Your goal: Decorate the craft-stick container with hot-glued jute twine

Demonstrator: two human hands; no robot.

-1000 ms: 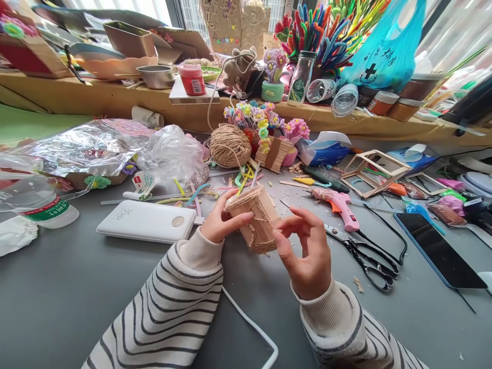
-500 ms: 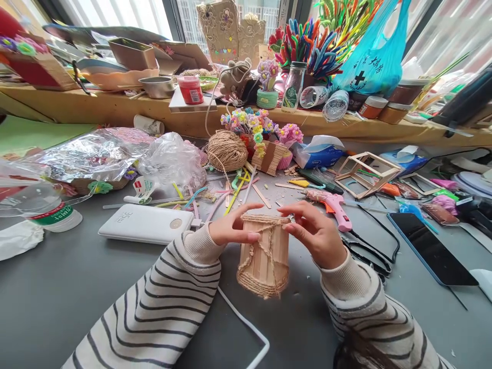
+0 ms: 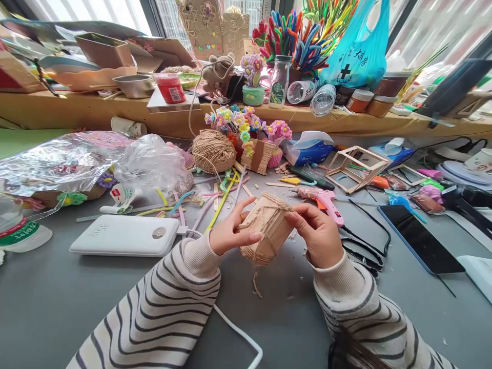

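Note:
Between my hands, above the grey table, is a small cup of craft sticks [image 3: 273, 230] with twine wound round both ends and crossing its side. It leans over, its top toward the right, and a loose twine end [image 3: 257, 285] dangles below it. My left hand [image 3: 234, 230] grips its left side, thumb across the front and the other fingers behind. With thumb and fingertips, my right hand [image 3: 317, 233] pinches the upper right rim. The fingers behind the cup are partly hidden.
A white power bank [image 3: 126, 237] with a cable lies left. Beyond my hands are a twine ball [image 3: 213, 150], a pink glue gun [image 3: 321, 201] and a wooden stick frame [image 3: 357, 169]. A phone [image 3: 421, 240] lies right; a crowded shelf [image 3: 169, 114] runs along the back.
The cup has gone from nearly upright to tilted, its top swinging right and its base lifting toward the left. A loose twine end now hangs below. The view has shifted slightly right.

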